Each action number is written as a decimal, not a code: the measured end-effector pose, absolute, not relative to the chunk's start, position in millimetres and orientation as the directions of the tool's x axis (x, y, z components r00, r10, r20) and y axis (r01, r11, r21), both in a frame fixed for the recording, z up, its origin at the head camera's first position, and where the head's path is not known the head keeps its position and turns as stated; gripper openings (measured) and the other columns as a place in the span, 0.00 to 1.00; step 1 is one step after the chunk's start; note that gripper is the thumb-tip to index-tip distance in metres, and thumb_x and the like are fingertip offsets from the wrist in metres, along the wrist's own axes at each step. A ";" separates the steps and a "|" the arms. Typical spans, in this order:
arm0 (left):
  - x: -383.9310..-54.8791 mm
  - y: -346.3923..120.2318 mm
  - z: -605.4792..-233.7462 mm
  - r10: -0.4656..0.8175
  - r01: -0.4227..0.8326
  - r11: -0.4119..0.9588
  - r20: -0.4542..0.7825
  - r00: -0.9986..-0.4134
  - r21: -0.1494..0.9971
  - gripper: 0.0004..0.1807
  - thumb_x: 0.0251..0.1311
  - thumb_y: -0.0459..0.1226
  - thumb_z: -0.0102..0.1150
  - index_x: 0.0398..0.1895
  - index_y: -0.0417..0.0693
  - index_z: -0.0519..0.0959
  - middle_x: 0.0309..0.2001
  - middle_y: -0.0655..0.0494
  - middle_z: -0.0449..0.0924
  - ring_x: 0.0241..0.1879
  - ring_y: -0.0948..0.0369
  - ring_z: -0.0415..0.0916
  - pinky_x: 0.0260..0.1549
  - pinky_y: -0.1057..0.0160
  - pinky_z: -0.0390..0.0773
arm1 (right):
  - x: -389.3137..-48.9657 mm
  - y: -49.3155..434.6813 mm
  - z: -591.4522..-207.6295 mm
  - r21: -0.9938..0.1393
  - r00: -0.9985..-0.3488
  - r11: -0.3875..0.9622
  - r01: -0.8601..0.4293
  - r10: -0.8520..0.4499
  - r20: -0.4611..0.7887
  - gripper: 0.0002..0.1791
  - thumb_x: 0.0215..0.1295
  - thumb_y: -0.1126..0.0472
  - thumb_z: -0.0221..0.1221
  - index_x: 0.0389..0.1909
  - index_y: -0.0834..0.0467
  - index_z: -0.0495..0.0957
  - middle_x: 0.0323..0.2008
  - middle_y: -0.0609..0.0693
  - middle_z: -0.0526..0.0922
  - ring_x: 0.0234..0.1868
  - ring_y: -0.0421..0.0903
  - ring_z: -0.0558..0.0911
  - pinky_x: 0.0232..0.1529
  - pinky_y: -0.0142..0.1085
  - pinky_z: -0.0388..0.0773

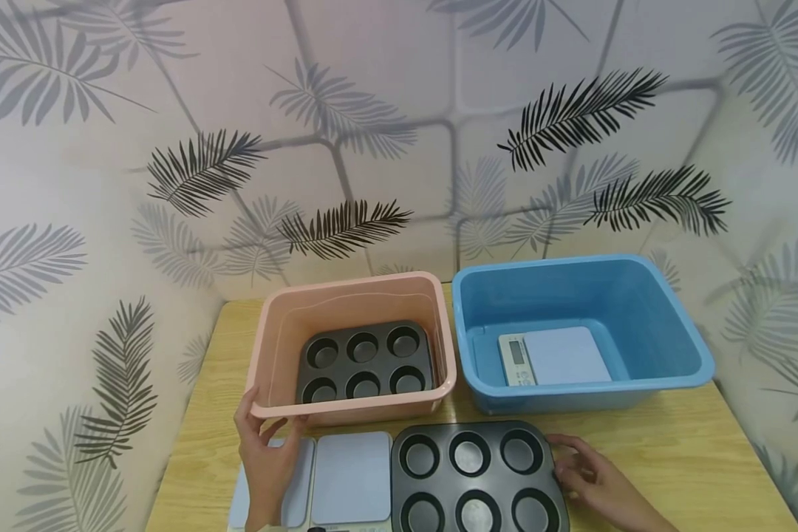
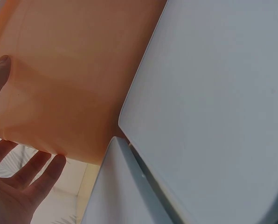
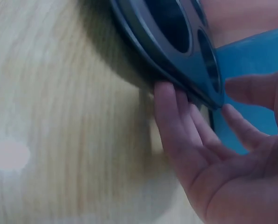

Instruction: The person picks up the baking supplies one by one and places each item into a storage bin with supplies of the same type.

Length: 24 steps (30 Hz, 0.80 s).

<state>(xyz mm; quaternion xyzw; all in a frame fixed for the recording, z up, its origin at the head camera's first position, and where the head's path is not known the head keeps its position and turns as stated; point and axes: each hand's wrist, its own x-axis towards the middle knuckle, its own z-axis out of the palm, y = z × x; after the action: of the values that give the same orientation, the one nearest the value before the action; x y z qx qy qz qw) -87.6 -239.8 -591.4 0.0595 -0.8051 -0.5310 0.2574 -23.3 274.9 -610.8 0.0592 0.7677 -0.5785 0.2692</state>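
Note:
At the front left corner of the pink plastic basin (image 1: 352, 406), my left hand (image 1: 269, 451) holds the rim, thumb on the front wall and fingers round the side. A dark muffin pan (image 1: 366, 360) lies inside that basin. My right hand (image 1: 592, 480) grips the right edge of another dark muffin pan (image 1: 502, 476) on the table; in the right wrist view fingers (image 3: 169, 116) reach under its rim. The pan's edge looks doubled there; I cannot tell if two are stacked. Left of this pan lie two kitchen scales, one pale plate (image 1: 351, 476) fully visible, the other partly behind my left hand.
A blue basin (image 1: 598, 395) stands at the back right, with a kitchen scale (image 1: 565, 356) lying in it. Both basins stand on a wood-grain table (image 1: 691, 451). A leaf-patterned wall covering (image 1: 406, 170) rises behind and at both sides.

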 end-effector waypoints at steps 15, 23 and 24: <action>-88.1 -240.1 -592.3 -0.374 0.170 0.439 0.352 -0.858 0.882 0.55 0.56 0.24 0.79 0.85 0.50 0.60 0.73 0.34 0.74 0.58 0.59 0.78 0.54 0.81 0.81 | -15.5 276.0 -612.9 -0.857 -0.754 0.105 0.504 -0.430 -0.497 0.54 0.79 0.67 0.58 0.89 0.58 0.29 0.55 0.63 0.89 0.51 0.55 0.89 0.52 0.46 0.90; -87.7 -240.4 -594.0 -0.370 0.177 0.442 0.359 -0.857 0.879 0.55 0.56 0.24 0.80 0.85 0.50 0.60 0.73 0.33 0.74 0.57 0.58 0.77 0.53 0.81 0.81 | -21.1 283.2 -602.5 -0.832 -0.704 -0.097 0.546 -0.591 -0.393 0.51 0.88 0.64 0.46 0.87 0.46 0.15 0.75 0.63 0.78 0.66 0.62 0.87 0.67 0.54 0.85; -87.7 -240.4 -594.1 -0.370 0.177 0.443 0.359 -0.857 0.879 0.55 0.56 0.24 0.80 0.85 0.50 0.60 0.73 0.33 0.74 0.57 0.59 0.77 0.53 0.81 0.81 | -21.7 284.2 -601.3 -0.823 -0.701 -0.107 0.558 -0.591 -0.398 0.50 0.88 0.63 0.46 0.87 0.45 0.16 0.77 0.61 0.76 0.67 0.60 0.86 0.68 0.53 0.85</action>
<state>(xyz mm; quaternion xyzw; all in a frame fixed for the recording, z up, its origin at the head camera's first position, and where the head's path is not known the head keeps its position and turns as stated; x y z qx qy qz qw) -87.7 -240.4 -594.1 0.0599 -0.8083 -0.5244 0.2608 -21.7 284.2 -601.3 -0.0154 0.5452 -0.7440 0.3861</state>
